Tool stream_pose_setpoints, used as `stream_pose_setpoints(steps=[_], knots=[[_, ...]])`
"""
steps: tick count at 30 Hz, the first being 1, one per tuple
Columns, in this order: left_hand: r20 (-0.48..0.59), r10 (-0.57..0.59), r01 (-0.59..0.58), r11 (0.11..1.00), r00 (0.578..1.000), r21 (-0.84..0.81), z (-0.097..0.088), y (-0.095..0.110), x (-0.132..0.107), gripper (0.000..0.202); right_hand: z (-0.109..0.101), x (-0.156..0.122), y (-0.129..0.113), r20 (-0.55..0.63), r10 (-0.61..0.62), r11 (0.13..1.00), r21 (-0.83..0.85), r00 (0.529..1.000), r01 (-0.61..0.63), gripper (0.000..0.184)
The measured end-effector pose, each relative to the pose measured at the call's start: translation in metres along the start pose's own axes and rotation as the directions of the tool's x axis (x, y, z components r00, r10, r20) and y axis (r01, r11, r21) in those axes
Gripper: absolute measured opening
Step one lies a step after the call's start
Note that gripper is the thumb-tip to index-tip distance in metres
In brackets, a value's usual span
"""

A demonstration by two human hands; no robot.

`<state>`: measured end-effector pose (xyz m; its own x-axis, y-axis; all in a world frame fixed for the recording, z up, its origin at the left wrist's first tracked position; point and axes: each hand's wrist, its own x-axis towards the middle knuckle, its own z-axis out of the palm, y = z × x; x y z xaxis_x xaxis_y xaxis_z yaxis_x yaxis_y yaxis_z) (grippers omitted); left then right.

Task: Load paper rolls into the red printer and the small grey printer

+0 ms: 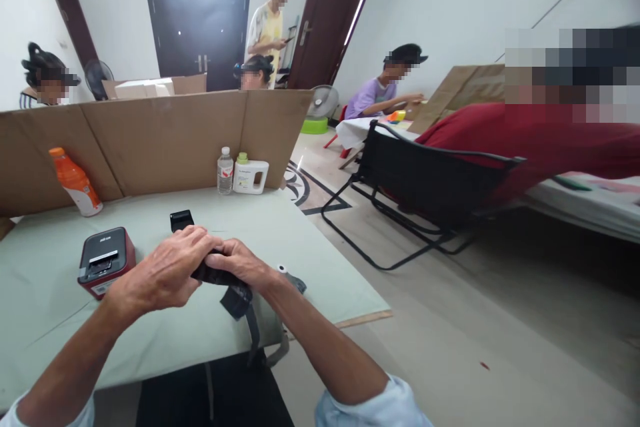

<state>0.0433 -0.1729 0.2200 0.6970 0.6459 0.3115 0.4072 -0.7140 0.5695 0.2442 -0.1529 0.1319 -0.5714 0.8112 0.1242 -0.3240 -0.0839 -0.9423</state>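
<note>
Left hand (165,273) and right hand (241,263) clasp a black, perhaps strapped device (234,298) over cardboard-walled green table (305,247).

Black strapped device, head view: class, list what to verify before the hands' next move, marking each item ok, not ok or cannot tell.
1. Left hand grips the black device: ok.
2. Right hand grips it too: ok.
3. Strap free of snags below the table edge: cannot tell.
4. Red printer apart from both hands: ok.
5. Water bottle upright by the cardboard: ok.
</note>
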Motion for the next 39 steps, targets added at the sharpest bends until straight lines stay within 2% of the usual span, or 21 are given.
stream_pose_setpoints(steps=[2, 4, 6, 7, 8, 10, 12, 13, 15, 17, 18, 20, 22, 24, 26, 28, 30, 32, 36, 39], knots=[[-0.078, 0.016, -0.029, 0.987, 0.997, -0.16, 0.009, -0.004, 0.001, 0.065, 0.006, -0.001, 0.0, -0.025, -0.051, 0.994, 0.099, 0.998, 0.054, 0.057], [-0.192, 0.012, -0.093, 0.901, 0.981, -0.423, 0.021, -0.013, 0.002, 0.079, 0.013, -0.003, 0.0, -0.06, -0.094, 0.972, 0.211, 0.994, 0.105, 0.062], [-0.239, 0.0, -0.141, 0.809, 0.971, -0.571, 0.026, -0.021, 0.002, 0.083, 0.014, -0.003, -0.002, -0.058, -0.099, 0.964, 0.241, 0.993, 0.11, 0.064], [-0.234, 0.0, -0.136, 0.814, 0.972, -0.565, 0.023, -0.022, 0.002, 0.082, 0.012, -0.002, -0.005, -0.033, -0.08, 0.97, 0.228, 0.996, 0.085, 0.065], [-0.212, 0.003, -0.112, 0.856, 0.977, -0.505, 0.018, -0.022, 0.002, 0.08, 0.009, 0.0, -0.008, -0.002, -0.05, 0.978, 0.204, 0.999, 0.049, 0.064], [-0.152, 0.014, -0.056, 0.959, 0.988, -0.278, 0.005, -0.017, 0.003, 0.074, 0.002, 0.004, -0.014, 0.044, 0.011, 0.99, 0.142, 0.999, -0.017, 0.06], [-0.117, 0.01, -0.021, 0.995, 0.993, -0.098, -0.004, -0.013, 0.004, 0.071, -0.002, 0.007, -0.016, 0.04, 0.019, 0.992, 0.124, 0.999, -0.024, 0.055], [-0.129, 0.011, -0.024, 0.995, 0.992, -0.098, -0.003, -0.012, 0.004, 0.072, -0.002, 0.007, -0.015, 0.026, 0.003, 0.99, 0.141, 1.0, -0.006, 0.055], [-0.217, 0.019, -0.079, 0.96, 0.976, -0.269, 0.008, -0.016, 0.005, 0.078, 0.003, 0.006, -0.008, -0.011, -0.047, 0.976, 0.215, 0.999, 0.048, 0.059], [-0.307, 0.004, -0.156, 0.868, 0.952, -0.472, 0.021, -0.021, 0.004, 0.082, 0.008, 0.002, 0.0, -0.034, -0.077, 0.956, 0.281, 0.996, 0.084, 0.063], [-0.324, -0.006, -0.173, 0.836, 0.946, -0.521, 0.025, -0.023, 0.003, 0.082, 0.008, 0.0, 0.002, -0.03, -0.078, 0.953, 0.291, 0.996, 0.084, 0.064], [-0.276, -0.011, -0.128, 0.867, 0.961, -0.481, 0.023, -0.021, 0.001, 0.082, 0.005, -0.003, 0.0, 0.0, -0.051, 0.965, 0.256, 0.999, 0.049, 0.063], [-0.176, -0.002, -0.055, 0.948, 0.984, -0.314, 0.011, -0.014, 0.0, 0.081, -0.001, -0.005, -0.008, 0.05, -0.006, 0.984, 0.176, 0.999, -0.003, 0.059], [-0.123, 0.005, -0.028, 0.982, 0.992, -0.188, 0.002, -0.006, 0.001, 0.08, -0.004, -0.005, -0.015, 0.07, -0.004, 0.991, 0.135, 0.998, -0.006, 0.056], [-0.169, 0.007, -0.048, 0.969, 0.986, -0.241, 0.005, 0.0, 0.003, 0.084, 0.001, -0.004, -0.017, 0.037, -0.062, 0.984, 0.172, 0.997, 0.055, 0.058], [-0.259, -0.01, -0.101, 0.906, 0.966, -0.412, 0.021, -0.001, 0.003, 0.09, 0.012, -0.004, -0.011, -0.043, -0.133, 0.958, 0.249, 0.99, 0.14, 0.06], [-0.305, -0.04, -0.133, 0.841, 0.952, -0.525, 0.038, -0.004, 0.001, 0.088, 0.021, -0.007, -0.002, -0.1, -0.151, 0.939, 0.296, 0.983, 0.174, 0.06], [-0.268, -0.059, -0.096, 0.842, 0.962, -0.531, 0.046, -0.007, -0.004, 0.086, 0.025, -0.013, 0.005, -0.088, -0.119, 0.946, 0.291, 0.989, 0.14, 0.061], [-0.075, -0.038, 0.006, 0.924, 0.996, -0.382, 0.036, -0.004, -0.022, 0.094, 0.018, -0.032, 0.014, 0.059, -0.026, 0.981, 0.194, 0.998, 0.014, 0.06], [-0.023, -0.063, 0.052, 0.944, 0.998, -0.324, 0.039, -0.002, -0.036, 0.096, 0.019, -0.047, 0.026, 0.089, -0.001, 0.976, 0.216, 0.996, -0.018, 0.059]])
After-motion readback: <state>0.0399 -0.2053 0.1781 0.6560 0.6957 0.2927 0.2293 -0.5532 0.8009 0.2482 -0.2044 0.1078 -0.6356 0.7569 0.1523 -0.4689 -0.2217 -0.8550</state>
